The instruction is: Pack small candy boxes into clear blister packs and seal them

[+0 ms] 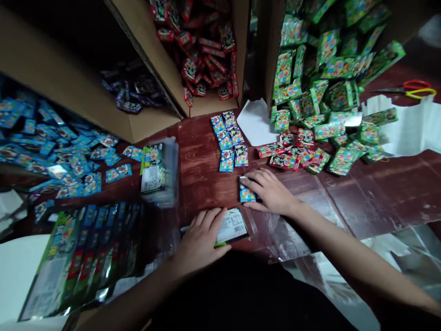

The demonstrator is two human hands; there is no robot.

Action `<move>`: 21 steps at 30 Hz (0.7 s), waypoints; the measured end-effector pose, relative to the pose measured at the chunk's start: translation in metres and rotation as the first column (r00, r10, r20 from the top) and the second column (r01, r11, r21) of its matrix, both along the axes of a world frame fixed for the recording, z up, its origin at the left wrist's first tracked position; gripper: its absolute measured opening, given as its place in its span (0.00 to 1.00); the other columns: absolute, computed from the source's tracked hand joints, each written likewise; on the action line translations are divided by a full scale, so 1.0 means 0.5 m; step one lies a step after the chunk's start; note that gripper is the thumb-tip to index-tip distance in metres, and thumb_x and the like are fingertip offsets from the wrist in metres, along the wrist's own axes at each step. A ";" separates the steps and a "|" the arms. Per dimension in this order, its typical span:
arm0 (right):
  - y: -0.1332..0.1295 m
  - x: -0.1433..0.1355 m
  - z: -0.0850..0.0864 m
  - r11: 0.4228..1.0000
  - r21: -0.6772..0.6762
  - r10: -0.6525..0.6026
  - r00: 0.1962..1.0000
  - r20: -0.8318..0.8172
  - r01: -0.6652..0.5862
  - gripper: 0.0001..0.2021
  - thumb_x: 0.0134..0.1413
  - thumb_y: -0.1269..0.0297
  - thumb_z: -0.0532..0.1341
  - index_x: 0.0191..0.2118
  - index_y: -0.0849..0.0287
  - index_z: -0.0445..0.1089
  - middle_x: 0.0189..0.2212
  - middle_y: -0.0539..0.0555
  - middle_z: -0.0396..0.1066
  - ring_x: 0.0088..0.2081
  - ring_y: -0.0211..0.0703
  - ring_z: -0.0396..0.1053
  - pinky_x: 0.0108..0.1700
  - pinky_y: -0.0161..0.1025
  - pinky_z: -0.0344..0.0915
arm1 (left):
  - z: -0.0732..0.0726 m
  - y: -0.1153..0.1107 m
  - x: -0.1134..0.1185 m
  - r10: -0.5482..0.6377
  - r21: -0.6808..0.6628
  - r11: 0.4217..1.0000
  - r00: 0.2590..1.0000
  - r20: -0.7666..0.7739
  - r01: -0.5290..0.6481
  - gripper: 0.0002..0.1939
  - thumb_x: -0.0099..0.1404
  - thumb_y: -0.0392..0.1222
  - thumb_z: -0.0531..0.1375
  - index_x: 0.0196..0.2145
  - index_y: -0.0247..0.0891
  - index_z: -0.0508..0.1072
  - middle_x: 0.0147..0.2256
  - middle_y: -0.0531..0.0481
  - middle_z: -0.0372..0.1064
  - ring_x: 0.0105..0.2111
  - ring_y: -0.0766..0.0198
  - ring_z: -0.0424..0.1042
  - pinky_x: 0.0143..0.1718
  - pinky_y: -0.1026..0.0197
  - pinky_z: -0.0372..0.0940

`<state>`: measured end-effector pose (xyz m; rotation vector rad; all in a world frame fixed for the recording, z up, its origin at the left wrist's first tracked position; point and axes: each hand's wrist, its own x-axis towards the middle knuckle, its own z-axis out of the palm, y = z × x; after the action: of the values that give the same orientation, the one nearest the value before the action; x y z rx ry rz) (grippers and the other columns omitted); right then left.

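My left hand (203,232) lies flat, fingers stretched, on a printed clear plastic bag (234,225) with a barcode label and a green edge. To its right, my right hand (270,192) holds a small blue printed box (246,192) against the table, fingers over the top and thumb at the near side; part of the box is hidden. Just beyond stand short rows of small blue boxes (226,160) and purple boxes (240,155), side by side. A loose cluster of red boxes (289,159) lies to the right of these rows.
Cardboard cartons with red boxes (210,64) and purple boxes (131,94) stand at the back. Green boxes (310,101) spill out at right, blue ones (74,161) at left. Stacked bags (153,172), filled bags (51,266) and scissors (418,89) lie around.
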<state>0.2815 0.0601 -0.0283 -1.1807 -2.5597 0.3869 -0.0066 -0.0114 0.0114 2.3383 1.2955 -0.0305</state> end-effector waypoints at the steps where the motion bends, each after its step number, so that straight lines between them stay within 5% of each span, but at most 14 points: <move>1: -0.022 0.015 0.000 1.000 -0.013 -0.021 1.000 -0.014 0.021 0.37 0.61 0.39 0.57 0.66 0.60 0.61 0.63 0.65 0.62 0.66 0.61 0.56 0.69 0.62 0.48 | -0.002 0.003 -0.003 0.035 0.011 0.999 0.999 0.013 -0.035 0.47 0.58 0.54 0.66 0.70 0.49 0.51 0.63 0.43 0.61 0.61 0.44 0.60 0.63 0.43 0.58; 5: -0.090 0.065 0.010 0.995 -0.077 -0.062 0.997 -0.036 0.059 0.38 0.59 0.43 0.61 0.69 0.58 0.57 0.70 0.64 0.50 0.72 0.66 0.41 0.69 0.65 0.48 | -0.008 0.031 0.000 0.062 0.017 0.998 0.997 0.035 -0.063 0.53 0.53 0.53 0.70 0.70 0.47 0.51 0.62 0.42 0.60 0.60 0.43 0.60 0.64 0.42 0.56; 11: -0.114 0.090 0.002 0.988 -0.119 -0.113 0.990 -0.087 0.102 0.32 0.60 0.46 0.61 0.66 0.53 0.60 0.62 0.61 0.64 0.63 0.60 0.60 0.70 0.68 0.41 | -0.015 0.085 0.040 -0.044 0.028 0.999 0.998 0.051 0.043 0.51 0.52 0.55 0.70 0.69 0.47 0.54 0.61 0.42 0.61 0.59 0.42 0.61 0.62 0.43 0.56; 18: -0.129 0.096 0.002 0.987 -0.139 -0.111 0.975 -0.194 0.085 0.30 0.57 0.48 0.65 0.62 0.55 0.63 0.58 0.62 0.66 0.61 0.59 0.62 0.69 0.65 0.47 | 0.005 0.129 0.048 -0.203 -0.048 0.977 0.977 0.067 0.206 0.50 0.53 0.54 0.70 0.68 0.43 0.54 0.62 0.42 0.59 0.60 0.46 0.59 0.64 0.45 0.53; 21: -0.135 0.093 0.001 0.989 -0.125 -0.102 0.972 -0.210 0.077 0.30 0.57 0.49 0.66 0.62 0.55 0.62 0.57 0.63 0.66 0.61 0.60 0.62 0.69 0.68 0.46 | 0.010 0.134 0.056 -0.185 -0.034 0.981 0.979 0.081 0.189 0.49 0.54 0.52 0.69 0.68 0.42 0.54 0.62 0.42 0.59 0.60 0.46 0.59 0.64 0.45 0.54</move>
<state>0.3279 -0.0075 -0.0276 -1.2169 -2.3161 0.6147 0.0213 0.0558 0.0164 2.3935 1.0255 -0.0266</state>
